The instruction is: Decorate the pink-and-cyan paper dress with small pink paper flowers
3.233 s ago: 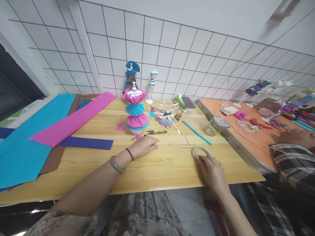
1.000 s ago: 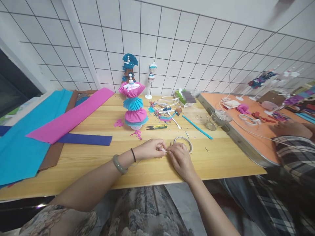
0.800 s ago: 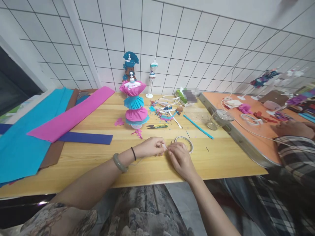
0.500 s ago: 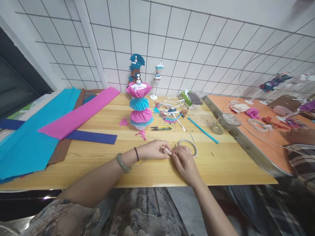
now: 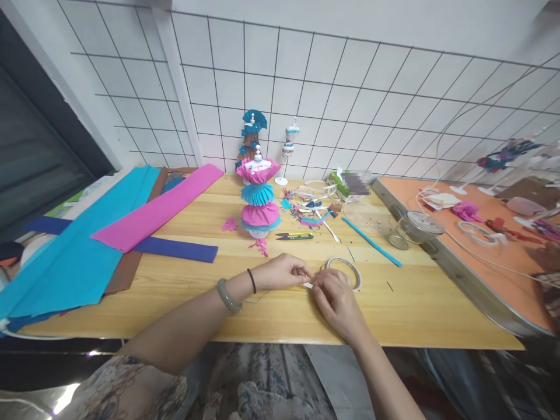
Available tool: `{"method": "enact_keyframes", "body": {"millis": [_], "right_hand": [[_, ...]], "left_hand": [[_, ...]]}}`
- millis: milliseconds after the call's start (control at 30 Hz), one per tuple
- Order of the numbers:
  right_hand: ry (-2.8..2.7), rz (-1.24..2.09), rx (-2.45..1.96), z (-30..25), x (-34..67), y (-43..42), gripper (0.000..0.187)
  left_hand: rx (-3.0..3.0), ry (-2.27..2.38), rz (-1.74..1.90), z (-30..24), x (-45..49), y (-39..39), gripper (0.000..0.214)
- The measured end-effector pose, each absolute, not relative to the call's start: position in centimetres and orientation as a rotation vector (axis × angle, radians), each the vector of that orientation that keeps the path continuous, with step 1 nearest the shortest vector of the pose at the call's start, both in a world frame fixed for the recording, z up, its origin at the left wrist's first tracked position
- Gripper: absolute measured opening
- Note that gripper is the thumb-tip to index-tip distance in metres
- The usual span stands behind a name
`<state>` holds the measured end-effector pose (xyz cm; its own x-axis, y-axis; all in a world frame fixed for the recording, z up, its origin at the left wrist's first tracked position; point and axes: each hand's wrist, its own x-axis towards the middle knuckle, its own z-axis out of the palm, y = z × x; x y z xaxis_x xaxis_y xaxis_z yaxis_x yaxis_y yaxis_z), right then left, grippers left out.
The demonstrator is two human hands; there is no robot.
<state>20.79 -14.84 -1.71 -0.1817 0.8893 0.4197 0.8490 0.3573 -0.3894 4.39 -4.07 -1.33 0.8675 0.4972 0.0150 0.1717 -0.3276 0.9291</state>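
Observation:
My left hand (image 5: pixel 282 272) and my right hand (image 5: pixel 336 300) meet near the front of the wooden table (image 5: pixel 184 291), both pinched on a short white strip of tape (image 5: pixel 308 284). A thin roll of white tape (image 5: pixel 345 269) lies just behind my right hand, touching its fingers. A green bangle and a black band sit on my left wrist. Behind the hands stands a small mannequin in a pink and blue crepe-paper dress (image 5: pixel 259 195), with yellow-handled snips (image 5: pixel 294 236) beside it.
Long crepe-paper sheets in pink (image 5: pixel 161 207), light blue (image 5: pixel 74 256) and dark blue (image 5: pixel 175 249) cover the table's left. Paper scraps, a blue straw (image 5: pixel 371 249) and a glass jar (image 5: pixel 409 228) lie at the right. An orange board (image 5: pixel 481 251) with cords adjoins.
My right hand left the tape roll at the right and came over to my left hand; both now pinch a white strip. The view has shifted left and the neighbour's arm has dropped out.

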Motion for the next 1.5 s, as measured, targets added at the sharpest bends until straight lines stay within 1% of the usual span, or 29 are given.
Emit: {"method": "enact_keyframes", "body": {"millis": [200, 433, 567, 667, 767, 933, 1200, 1500], "right_hand": [[-1.994, 0.087, -1.511, -1.8, 20.9, -14.8, 0.01], [-1.712, -0.119, -1.401, -2.4, 21.4, -14.9, 0.017], [-1.755, -0.19, -1.359, -2.1, 21.2, -15.4, 0.014], [-1.831, -0.179, -1.371, -1.9, 20.9, -15.6, 0.011], [-1.907, -0.122, -1.414, -1.8, 20.7, -15.7, 0.008], [-1.972, -0.102, -1.421, -1.6, 20.4, -15.7, 0.006], [-2.007, -0.159, -1.418, -1.8, 20.5, -15.6, 0.01], [-2.051, -0.282, -1.352, -1.8, 20.5, -15.7, 0.014]], "left_hand": [[1.753, 0.462, 0.336, -1.5, 4.4, -4.0, 0.022], [1.457, 0.456, 0.402, -0.8, 4.6, -4.0, 0.026], [1.373, 0.449, 0.402, -0.2, 4.6, -4.1, 0.031], [1.333, 0.452, 0.338, -0.4, 4.6, -4.1, 0.035], [1.323, 0.471, 0.252, -0.8, 4.4, -4.1, 0.035], [1.374, 0.502, 0.182, -0.9, 4.4, -4.2, 0.03], [1.395, 0.518, 0.177, -1.0, 4.6, -4.5, 0.025], [1.425, 0.52, 0.172, -1.2, 4.8, -4.6, 0.027]]}}
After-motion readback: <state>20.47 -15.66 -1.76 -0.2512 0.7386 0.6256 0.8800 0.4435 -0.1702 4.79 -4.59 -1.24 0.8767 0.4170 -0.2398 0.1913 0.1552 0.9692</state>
